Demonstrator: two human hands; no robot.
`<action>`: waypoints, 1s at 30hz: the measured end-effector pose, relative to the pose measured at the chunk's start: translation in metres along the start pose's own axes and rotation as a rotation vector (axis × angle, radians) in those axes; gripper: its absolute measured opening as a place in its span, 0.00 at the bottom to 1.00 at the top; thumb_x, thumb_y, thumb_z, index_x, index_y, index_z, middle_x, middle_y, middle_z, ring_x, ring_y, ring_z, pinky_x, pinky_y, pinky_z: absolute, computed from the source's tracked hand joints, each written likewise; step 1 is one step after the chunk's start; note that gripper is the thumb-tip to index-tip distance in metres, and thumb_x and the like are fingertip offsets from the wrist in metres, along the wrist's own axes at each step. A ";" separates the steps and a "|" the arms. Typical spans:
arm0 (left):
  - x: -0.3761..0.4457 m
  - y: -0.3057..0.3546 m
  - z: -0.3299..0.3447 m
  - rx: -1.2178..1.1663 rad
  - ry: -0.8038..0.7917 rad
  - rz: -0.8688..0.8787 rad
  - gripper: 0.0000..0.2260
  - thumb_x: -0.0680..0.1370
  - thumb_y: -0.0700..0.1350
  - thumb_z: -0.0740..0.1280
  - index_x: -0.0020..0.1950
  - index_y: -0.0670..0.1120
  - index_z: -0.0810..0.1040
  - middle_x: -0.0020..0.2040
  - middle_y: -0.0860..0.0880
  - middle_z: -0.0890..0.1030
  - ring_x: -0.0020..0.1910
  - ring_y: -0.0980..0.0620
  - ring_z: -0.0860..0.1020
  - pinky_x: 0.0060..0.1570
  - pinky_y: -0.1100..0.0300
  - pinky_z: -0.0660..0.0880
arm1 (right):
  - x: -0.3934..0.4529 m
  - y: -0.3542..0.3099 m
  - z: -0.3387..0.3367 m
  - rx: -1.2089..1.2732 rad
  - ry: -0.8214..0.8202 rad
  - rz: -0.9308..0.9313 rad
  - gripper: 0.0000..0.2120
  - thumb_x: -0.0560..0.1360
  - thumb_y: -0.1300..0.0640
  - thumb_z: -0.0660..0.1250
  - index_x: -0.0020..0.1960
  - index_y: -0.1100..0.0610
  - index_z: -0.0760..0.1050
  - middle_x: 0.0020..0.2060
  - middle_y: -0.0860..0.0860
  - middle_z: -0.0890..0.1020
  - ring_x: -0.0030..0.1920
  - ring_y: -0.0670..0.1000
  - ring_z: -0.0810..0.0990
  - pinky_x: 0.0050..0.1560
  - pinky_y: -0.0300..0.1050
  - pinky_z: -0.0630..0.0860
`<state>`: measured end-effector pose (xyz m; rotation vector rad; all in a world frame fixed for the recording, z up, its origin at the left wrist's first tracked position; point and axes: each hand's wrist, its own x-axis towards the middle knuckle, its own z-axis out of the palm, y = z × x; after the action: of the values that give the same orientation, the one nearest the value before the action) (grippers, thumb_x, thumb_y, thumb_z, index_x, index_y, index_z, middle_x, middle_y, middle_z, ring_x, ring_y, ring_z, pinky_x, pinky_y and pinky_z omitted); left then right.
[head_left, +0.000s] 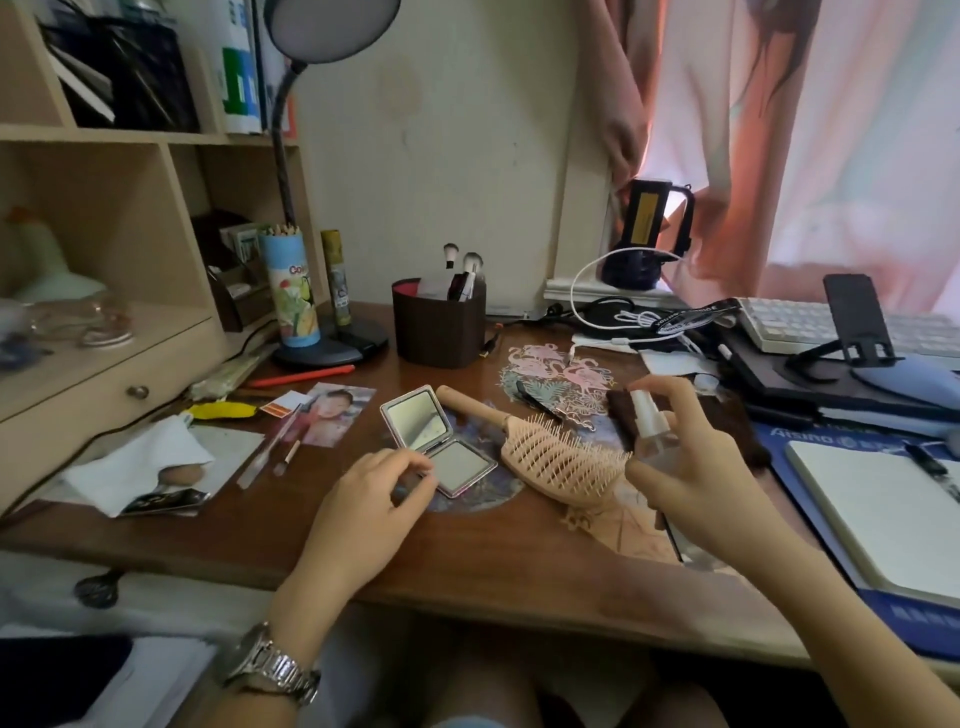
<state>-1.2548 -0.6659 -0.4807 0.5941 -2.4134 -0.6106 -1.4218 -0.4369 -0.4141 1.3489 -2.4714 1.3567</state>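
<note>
Gripping a spray bottle (650, 422), the right hand (693, 470) hovers; left hand (371, 501) fingers (415, 464) pinch the compact mirror (460, 466).

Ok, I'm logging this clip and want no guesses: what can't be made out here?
Head view:
Spray bottle: lower body hidden by the right hand; fill level unreadable.
Left hand: fingertips cover the mirror corner; grip or touch unclear.
Notebook: cut off by the right edge.
</note>
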 end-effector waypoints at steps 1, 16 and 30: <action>-0.001 0.001 0.001 0.025 -0.019 0.001 0.06 0.78 0.51 0.64 0.54 0.55 0.76 0.50 0.59 0.75 0.53 0.58 0.74 0.50 0.61 0.73 | -0.003 0.001 0.000 -0.006 0.001 0.003 0.29 0.70 0.68 0.67 0.59 0.41 0.61 0.34 0.55 0.79 0.29 0.59 0.78 0.32 0.55 0.78; -0.004 0.002 0.008 0.139 -0.028 0.010 0.08 0.79 0.52 0.63 0.56 0.52 0.76 0.53 0.55 0.77 0.55 0.57 0.73 0.49 0.64 0.70 | -0.020 0.013 0.000 -0.085 0.038 0.004 0.26 0.70 0.66 0.68 0.55 0.42 0.60 0.33 0.53 0.78 0.26 0.50 0.74 0.27 0.44 0.72; -0.002 -0.001 0.009 0.125 -0.011 0.030 0.06 0.79 0.52 0.63 0.54 0.55 0.76 0.50 0.60 0.74 0.53 0.60 0.73 0.50 0.66 0.71 | 0.026 0.027 -0.014 -0.070 0.108 0.116 0.28 0.70 0.68 0.65 0.61 0.45 0.61 0.41 0.57 0.78 0.28 0.53 0.76 0.22 0.35 0.70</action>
<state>-1.2585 -0.6628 -0.4891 0.6057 -2.4799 -0.4543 -1.4618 -0.4374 -0.4137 1.1036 -2.5346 1.3130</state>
